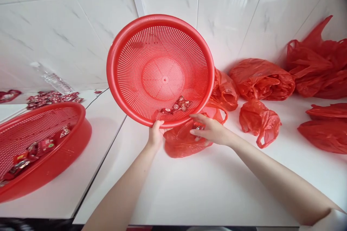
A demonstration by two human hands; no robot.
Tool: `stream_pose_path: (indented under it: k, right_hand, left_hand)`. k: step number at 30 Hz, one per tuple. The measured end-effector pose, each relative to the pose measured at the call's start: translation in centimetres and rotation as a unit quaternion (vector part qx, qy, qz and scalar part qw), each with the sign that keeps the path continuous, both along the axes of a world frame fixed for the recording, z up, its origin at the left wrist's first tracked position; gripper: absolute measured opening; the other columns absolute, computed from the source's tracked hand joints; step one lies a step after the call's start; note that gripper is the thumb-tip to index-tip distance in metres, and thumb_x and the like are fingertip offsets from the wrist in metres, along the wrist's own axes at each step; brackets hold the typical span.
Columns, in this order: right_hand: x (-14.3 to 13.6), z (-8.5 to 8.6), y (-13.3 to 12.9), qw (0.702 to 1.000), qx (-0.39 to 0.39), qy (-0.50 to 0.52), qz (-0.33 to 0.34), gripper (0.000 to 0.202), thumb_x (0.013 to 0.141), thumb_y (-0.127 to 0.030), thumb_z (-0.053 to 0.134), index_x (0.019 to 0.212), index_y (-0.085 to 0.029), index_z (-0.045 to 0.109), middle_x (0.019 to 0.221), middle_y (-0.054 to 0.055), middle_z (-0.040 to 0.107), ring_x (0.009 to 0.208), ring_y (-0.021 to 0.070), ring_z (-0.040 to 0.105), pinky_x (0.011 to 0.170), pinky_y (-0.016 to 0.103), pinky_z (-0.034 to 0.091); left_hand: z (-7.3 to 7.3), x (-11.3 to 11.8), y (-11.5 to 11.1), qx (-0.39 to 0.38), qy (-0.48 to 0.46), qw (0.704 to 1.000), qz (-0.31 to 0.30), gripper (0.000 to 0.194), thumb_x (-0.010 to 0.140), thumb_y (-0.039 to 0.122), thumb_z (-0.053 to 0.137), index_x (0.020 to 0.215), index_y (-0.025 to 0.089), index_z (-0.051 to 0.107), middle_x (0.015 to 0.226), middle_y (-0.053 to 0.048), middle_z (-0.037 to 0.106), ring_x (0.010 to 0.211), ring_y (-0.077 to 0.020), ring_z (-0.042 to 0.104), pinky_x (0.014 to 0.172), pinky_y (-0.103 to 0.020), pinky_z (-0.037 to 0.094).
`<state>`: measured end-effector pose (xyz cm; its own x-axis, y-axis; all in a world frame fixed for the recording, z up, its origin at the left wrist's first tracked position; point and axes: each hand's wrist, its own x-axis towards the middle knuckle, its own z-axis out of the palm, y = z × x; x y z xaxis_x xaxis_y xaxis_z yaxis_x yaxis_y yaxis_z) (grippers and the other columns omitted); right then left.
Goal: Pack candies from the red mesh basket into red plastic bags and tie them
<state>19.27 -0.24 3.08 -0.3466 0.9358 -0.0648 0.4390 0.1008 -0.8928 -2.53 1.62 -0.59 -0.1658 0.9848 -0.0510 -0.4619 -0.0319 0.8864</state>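
A round red perforated basket [165, 65] is tilted up, its inside facing me. My left hand [156, 133] grips its lower rim, with the thumb over the edge. Several small red wrapped packets [182, 104] lie in the lower right of the basket. Just below the rim on the right, my right hand [210, 130] has its fingers apart over an open red plastic bag [179, 144]. Through the bag's mouth, behind the fingers, something small and shiny shows; I cannot make it out.
At the left is another red basket [78, 151] with wrapped packets inside. Behind it are a pile of small red packets [48, 99] and a clear plastic bottle [55, 79]. Red plastic bags [261, 79] stand along the tiled wall, with a smaller one [260, 119] in front.
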Motion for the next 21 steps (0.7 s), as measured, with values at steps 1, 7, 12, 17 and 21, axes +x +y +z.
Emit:
stream_pose_path:
  k: [1, 7, 12, 17, 21]
  right_hand:
    - [0.2, 0.1, -0.1, 0.996, 0.062, -0.070, -0.017, 0.054, 0.081, -0.031, 0.065, 0.132, -0.023, 0.048, 0.088, 0.005, 0.071, 0.068, 0.0193, 0.070, 0.051, 0.026, 0.053]
    - [0.2, 0.8, -0.8, 0.920, 0.328, -0.206, -0.055, 0.025, 0.095, -0.027, 0.044, 0.114, -0.021, 0.060, 0.106, 0.008, 0.070, 0.088, 0.0213, 0.068, 0.070, 0.032, 0.054]
    - [-0.4, -0.6, -0.7, 0.886, 0.396, -0.225, 0.084, 0.066, 0.093, -0.050, 0.045, 0.146, -0.012, 0.031, 0.151, 0.020, 0.033, 0.140, 0.0304, 0.032, 0.111, 0.054, 0.031]
    - [-0.3, -2.1, -0.2, 0.890, 0.339, -0.255, 0.168, 0.083, 0.091, -0.060, 0.041, 0.152, -0.010, 0.012, 0.153, 0.023, 0.026, 0.142, 0.0335, 0.024, 0.114, 0.062, 0.012]
    - [-0.3, -1.8, 0.0, 0.911, 0.331, -0.201, 0.141, 0.069, 0.086, -0.054, 0.056, 0.141, -0.016, 0.040, 0.135, 0.017, 0.052, 0.122, 0.0305, 0.050, 0.104, 0.051, 0.039]
  left_hand:
    - [0.1, 0.0, 0.0, 0.001, 0.000, 1.000, 0.003, 0.022, 0.063, 0.021, 0.060, 0.083, 0.013, 0.063, 0.080, -0.006, 0.069, 0.091, -0.0302, 0.067, 0.081, -0.046, 0.055]
    - [0.7, 0.8, -0.9, -0.026, -0.006, 0.999, -0.034, 0.019, 0.066, 0.023, 0.059, 0.080, 0.012, 0.064, 0.078, -0.007, 0.070, 0.090, -0.0300, 0.068, 0.082, -0.045, 0.054]
    - [0.4, 2.6, -2.5, -0.043, -0.011, 0.991, -0.125, 0.038, 0.069, 0.021, 0.059, 0.106, 0.014, 0.065, 0.099, -0.009, 0.072, 0.101, -0.0302, 0.065, 0.083, -0.043, 0.055]
    - [-0.9, 3.2, -3.0, -0.057, 0.010, 0.983, -0.176, 0.030, 0.070, 0.020, 0.060, 0.099, 0.015, 0.066, 0.104, -0.007, 0.071, 0.105, -0.0297, 0.063, 0.081, -0.041, 0.055]
    - [-1.0, 3.0, -2.7, -0.046, -0.002, 0.982, -0.182, 0.031, 0.070, 0.020, 0.058, 0.100, 0.014, 0.066, 0.102, -0.007, 0.071, 0.101, -0.0296, 0.065, 0.080, -0.041, 0.056]
